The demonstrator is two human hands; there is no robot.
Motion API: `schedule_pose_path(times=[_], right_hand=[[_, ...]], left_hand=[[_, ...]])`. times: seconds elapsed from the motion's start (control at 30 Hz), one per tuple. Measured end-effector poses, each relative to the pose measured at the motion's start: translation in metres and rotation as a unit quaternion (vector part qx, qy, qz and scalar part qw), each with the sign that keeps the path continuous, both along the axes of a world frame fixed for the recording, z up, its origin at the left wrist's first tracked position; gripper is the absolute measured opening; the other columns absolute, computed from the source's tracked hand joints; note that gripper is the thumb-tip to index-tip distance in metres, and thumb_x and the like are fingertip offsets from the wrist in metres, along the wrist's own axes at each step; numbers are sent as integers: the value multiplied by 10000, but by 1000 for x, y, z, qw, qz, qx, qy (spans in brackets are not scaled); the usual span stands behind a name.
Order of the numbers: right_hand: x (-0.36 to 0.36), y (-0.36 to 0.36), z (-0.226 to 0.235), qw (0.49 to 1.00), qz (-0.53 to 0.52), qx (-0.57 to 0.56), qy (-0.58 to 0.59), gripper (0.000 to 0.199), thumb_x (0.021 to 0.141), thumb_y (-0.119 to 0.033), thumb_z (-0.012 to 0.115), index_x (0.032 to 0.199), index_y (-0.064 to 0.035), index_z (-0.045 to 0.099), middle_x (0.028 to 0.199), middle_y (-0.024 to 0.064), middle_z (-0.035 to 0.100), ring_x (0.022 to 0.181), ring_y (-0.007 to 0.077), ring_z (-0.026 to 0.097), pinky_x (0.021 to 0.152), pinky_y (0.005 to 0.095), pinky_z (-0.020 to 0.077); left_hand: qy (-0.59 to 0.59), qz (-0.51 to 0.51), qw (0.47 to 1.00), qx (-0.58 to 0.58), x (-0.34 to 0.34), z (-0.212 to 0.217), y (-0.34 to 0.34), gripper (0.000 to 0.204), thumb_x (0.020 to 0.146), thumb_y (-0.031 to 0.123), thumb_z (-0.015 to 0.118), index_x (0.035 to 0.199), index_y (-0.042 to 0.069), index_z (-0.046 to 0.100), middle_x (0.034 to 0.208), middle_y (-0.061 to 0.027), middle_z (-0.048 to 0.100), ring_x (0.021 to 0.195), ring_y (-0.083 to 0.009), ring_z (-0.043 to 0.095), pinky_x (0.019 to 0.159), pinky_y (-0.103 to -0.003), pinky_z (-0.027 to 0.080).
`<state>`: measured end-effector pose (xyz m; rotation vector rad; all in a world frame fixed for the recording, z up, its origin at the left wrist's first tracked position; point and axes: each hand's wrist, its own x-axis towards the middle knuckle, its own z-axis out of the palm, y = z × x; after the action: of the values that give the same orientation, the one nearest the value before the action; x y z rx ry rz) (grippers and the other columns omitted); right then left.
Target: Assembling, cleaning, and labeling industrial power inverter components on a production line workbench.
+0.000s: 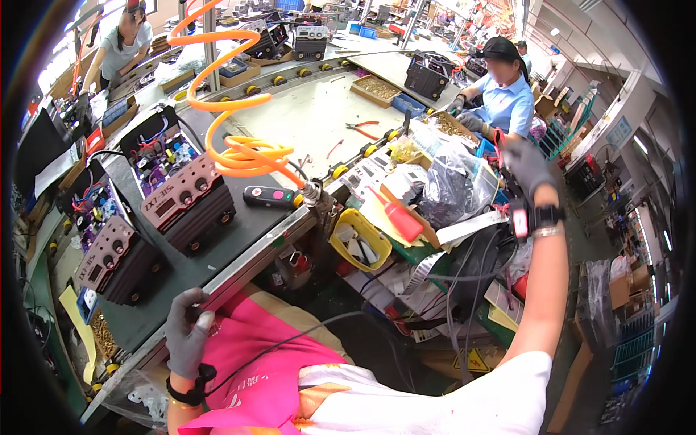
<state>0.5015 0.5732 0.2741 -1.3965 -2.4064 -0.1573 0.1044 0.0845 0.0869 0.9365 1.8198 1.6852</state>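
My left hand point(187, 335), in a grey glove, is at the front edge of the dark green workbench point(239, 243). Its fingers are curled in toward the thumb, and whatever they may hold is too small to make out. Close by stand two black machine units point(109, 250) with open tops, showing wiring and circuit boards behind front panels with knobs. My right arm stretches far to the right. The gloved right hand point(529, 168) is closed above a cluttered side table, a slim red thing point(499, 145) at its fingertips; the fingers are partly hidden.
An orange coiled air hose point(250, 156) hangs over the bench beside a black handheld control point(272, 196). Red-handled pliers point(364, 129) lie on the pale conveyor surface. A yellow bin point(360, 241), red bottle point(397, 216) and plastic bags point(457, 181) sit rightward. A co-worker point(504, 98) works beyond.
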Motion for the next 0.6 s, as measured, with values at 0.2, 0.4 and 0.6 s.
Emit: schedule_pose_path(times=[0.2, 0.4, 0.6], right_hand=[[113, 8, -105, 913, -245, -317, 82, 257, 906, -256, 598, 1071, -62, 636, 770, 97, 657, 573, 186, 613, 544, 329, 496], [92, 18, -128, 889, -264, -316, 201, 478, 896, -394, 629, 1223, -53, 553, 784, 95, 650, 484, 148, 549, 398, 286, 395], [95, 26, -156, 860, -243, -289, 343, 546, 831, -349, 720, 1247, -37, 554, 805, 70, 639, 461, 130, 472, 399, 263, 343]], left_hand=[[-77, -28, 996, -34, 1, 5, 7, 293, 858, 97, 606, 1132, 18, 536, 1036, -40, 570, 795, -84, 560, 708, -239, 483], [-53, -72, 995, -45, 13, 17, 28, 285, 854, 118, 637, 1102, 7, 553, 999, -40, 587, 810, -99, 574, 740, -256, 486], [-29, -84, 994, -57, 21, 21, 27, 279, 845, 103, 643, 1093, 5, 564, 1008, -57, 606, 850, -113, 586, 779, -262, 488]])
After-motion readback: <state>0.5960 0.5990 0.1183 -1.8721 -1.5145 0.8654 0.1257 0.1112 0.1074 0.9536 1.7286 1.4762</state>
